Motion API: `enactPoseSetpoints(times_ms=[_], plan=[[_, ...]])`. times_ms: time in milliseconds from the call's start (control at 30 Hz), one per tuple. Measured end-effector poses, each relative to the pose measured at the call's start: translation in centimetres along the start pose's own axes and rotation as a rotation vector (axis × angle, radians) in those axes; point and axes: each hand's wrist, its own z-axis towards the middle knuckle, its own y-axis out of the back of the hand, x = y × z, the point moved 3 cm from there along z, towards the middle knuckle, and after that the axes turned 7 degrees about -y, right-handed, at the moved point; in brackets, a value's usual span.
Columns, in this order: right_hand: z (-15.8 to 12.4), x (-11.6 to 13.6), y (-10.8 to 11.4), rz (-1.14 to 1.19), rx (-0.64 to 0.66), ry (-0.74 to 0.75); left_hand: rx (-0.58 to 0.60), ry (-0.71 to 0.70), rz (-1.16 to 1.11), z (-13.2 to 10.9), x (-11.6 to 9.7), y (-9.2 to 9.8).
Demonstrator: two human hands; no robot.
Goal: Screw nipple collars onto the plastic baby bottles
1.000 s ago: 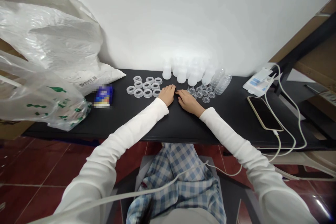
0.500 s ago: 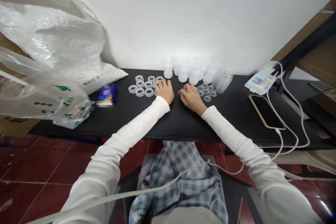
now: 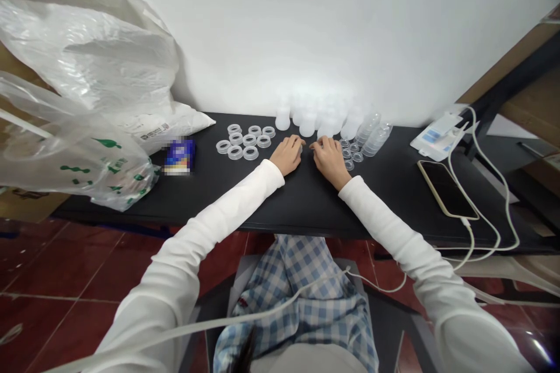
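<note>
My left hand [image 3: 287, 155] is closed, with a pale, translucent plastic ring partly showing at its fingertips. Facing it a short gap away, my right hand [image 3: 329, 159] has its fingers bent together in a pinch; whatever is in them is hidden. Left of my hands, several translucent plastic rings [image 3: 236, 153] lie flat on the black table [image 3: 196, 186]. Small clear round plastic pieces [image 3: 357, 157] sit just beyond my right hand and are partly covered by it. Behind both hands, frosted white bottle-shaped pieces [image 3: 283, 119] stand against the wall.
Stacks of clear cups [image 3: 377, 139] lean at the back right. Farther right are a phone [image 3: 447, 189] on a charging cable and a white and blue packet [image 3: 436, 135]. Large plastic bags [image 3: 87, 64] and a small blue packet [image 3: 179, 156] occupy the left.
My left hand has moved right, away from the rings, and one ring beside it has left the group. My right hand has shifted slightly to the right.
</note>
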Motion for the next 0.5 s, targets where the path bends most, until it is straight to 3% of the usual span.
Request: enactPoseSetpoints(times_ms=[200, 333, 433, 500], plan=[[0.4, -1.0, 0.7, 0.14, -0.048, -0.056, -0.146, 0.264, -0.256, 0.1, 2.1, -1.0], [0.3, -1.1, 1.0, 0.341, -0.111, -0.138, -0.313, 0.461, -0.816, 0.6, 3.1, -1.3], [0.2, -0.8, 1.4, 0.48, -0.206, -0.165, -0.329, 0.651, -1.216, 1.0, 3.1, -1.5], [0.2, -0.5, 1.6, 0.551, -0.251, -0.163, -0.338, 0.709, -1.334, 1.2, 2.9, -1.4]])
